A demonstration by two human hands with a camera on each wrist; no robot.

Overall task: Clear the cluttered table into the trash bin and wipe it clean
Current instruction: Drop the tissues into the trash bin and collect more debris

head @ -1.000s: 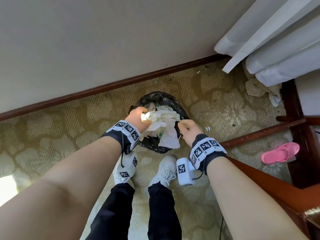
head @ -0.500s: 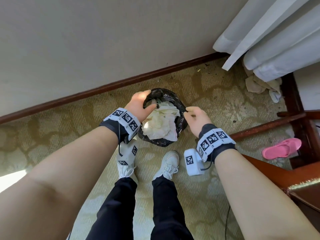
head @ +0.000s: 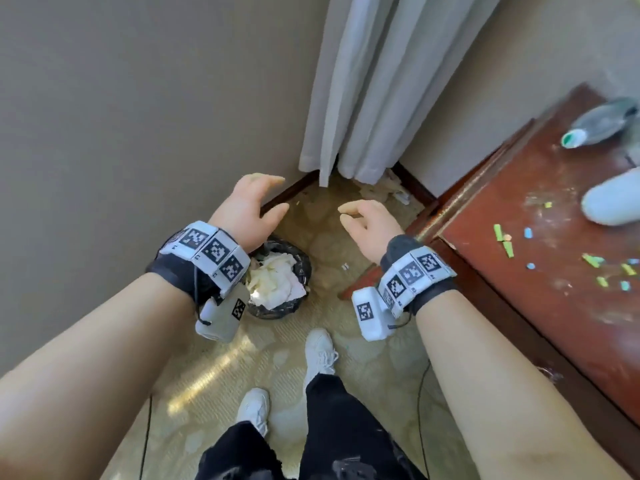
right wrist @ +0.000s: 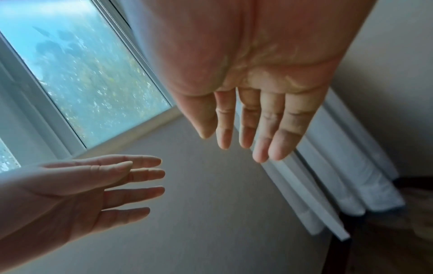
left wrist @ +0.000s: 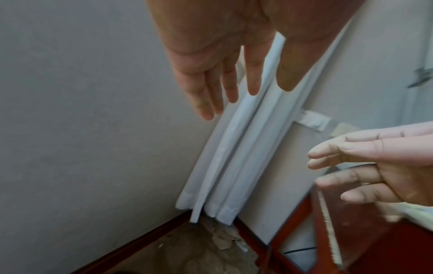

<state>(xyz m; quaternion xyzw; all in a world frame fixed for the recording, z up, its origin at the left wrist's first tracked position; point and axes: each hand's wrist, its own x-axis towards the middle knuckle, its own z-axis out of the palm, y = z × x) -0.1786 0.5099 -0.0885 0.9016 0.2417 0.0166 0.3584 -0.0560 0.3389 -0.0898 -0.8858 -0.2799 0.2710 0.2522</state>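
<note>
Left hand (head: 251,213): fingers spread and relaxed, holding nothing, raised above the trash bin (head: 302,268).
Right hand (head: 367,226): fingers loosely parted, slightly curled, empty, touching nothing.
Trash bin: on the floor below and behind the left fingers, stuffed with crumpled paper (head: 275,279).
Tabletop (head: 540,237): to the right of the right fingers, carrying coloured scraps (head: 503,236), a bottle (head: 602,124) and smears.
Why: both hands look free and lifted, probably ready to fetch more clutter.

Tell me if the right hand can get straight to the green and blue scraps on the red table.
Probably yes. The right hand is empty and open, raised beside the table, and nothing stands between it and the scraps near the table's front edge.
</note>
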